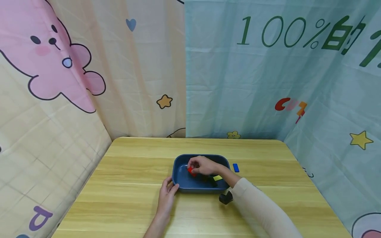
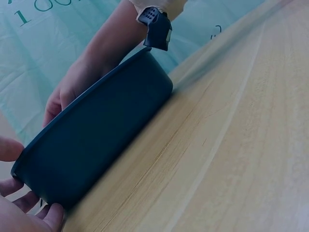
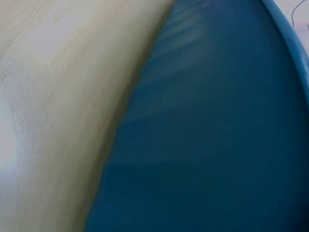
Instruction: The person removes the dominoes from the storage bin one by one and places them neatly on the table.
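Note:
A dark blue rectangular tub (image 1: 194,190) stands on the table, with its outer wall (image 2: 101,130) filling much of the left wrist view. My left hand (image 1: 166,196) grips its near left corner, thumb and fingers around the wall. Inside the tub, my right hand (image 1: 203,166) pinches a red block (image 1: 190,170) between thumb and fingers. Under the right wrist, a yellow block (image 1: 218,178) lies in the tub beside a dark piece partly covered by the hand. The right wrist view meets only the tub's blue wall (image 3: 207,121), so the fingers there are hidden.
A small blue block (image 1: 235,168) lies on the wooden table (image 1: 134,165) just right of the tub. A black wrist camera (image 1: 226,198) hangs below the right wrist, close to the tub's near right corner. Printed curtains (image 1: 143,66) stand behind and beside the table.

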Motion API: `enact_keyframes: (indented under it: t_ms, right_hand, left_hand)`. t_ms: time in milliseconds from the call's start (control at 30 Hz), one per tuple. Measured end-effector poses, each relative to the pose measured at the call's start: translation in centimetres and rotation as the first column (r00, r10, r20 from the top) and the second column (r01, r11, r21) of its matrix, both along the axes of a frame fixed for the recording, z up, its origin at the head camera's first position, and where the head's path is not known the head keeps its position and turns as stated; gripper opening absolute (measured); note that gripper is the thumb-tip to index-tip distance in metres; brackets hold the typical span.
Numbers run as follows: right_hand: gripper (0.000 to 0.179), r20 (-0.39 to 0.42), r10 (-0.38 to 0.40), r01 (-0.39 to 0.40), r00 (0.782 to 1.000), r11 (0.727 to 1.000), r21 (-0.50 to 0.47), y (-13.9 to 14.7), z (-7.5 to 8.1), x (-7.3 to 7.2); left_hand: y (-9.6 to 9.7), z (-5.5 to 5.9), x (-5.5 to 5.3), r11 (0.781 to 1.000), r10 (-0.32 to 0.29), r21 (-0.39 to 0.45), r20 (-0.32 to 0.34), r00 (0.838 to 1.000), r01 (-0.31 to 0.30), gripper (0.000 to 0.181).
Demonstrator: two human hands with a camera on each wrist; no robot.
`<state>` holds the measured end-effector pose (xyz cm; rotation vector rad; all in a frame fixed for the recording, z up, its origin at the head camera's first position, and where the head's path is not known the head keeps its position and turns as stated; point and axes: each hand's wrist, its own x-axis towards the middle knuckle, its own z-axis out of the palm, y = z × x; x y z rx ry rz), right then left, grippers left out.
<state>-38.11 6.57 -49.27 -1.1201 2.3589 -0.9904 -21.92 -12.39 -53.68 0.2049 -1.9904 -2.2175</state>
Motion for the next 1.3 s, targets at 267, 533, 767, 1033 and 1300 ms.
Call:
enact_keyframes:
  t_ms: [267, 533, 767, 1033, 1300]
  right_hand:
    - [0.011, 0.088, -0.047, 0.053, 0.995, 0.996, -0.074, 1.7, 0.4, 0.0]
    - [0.01, 0.072, -0.077, 0.084, 0.994, 0.992, -0.096, 3.5, 0.7, -0.1]
    - [0.011, 0.067, -0.101, 0.11, 0.993, 0.984, -0.142, 5.5, 1.2, -0.4]
    - [0.012, 0.081, -0.178, 0.191, 0.981, 0.957, -0.217, 8.5, 1.7, -0.6]
    - [0.016, 0.165, -0.284, 0.32, 0.945, 0.909, -0.266, 11.6, 1.4, -0.8]
  left_hand:
    - [0.2, -0.2, 0.1, 1.0, 0.015, -0.011, -0.03, 0.999, -0.015, 0.048]
    - [0.2, 0.0, 0.1, 1.0, 0.011, 0.008, -0.011, 1.0, -0.011, 0.048]
    - [0.2, 0.0, 0.2, 1.0, 0.025, -0.012, -0.007, 1.0, -0.025, 0.046]
    - [0.3, 0.0, 0.2, 0.999, 0.034, -0.02, 0.003, 0.999, -0.034, 0.045]
    - [0.5, 0.2, 0.2, 0.999, 0.041, -0.011, 0.012, 0.999, -0.041, 0.045]
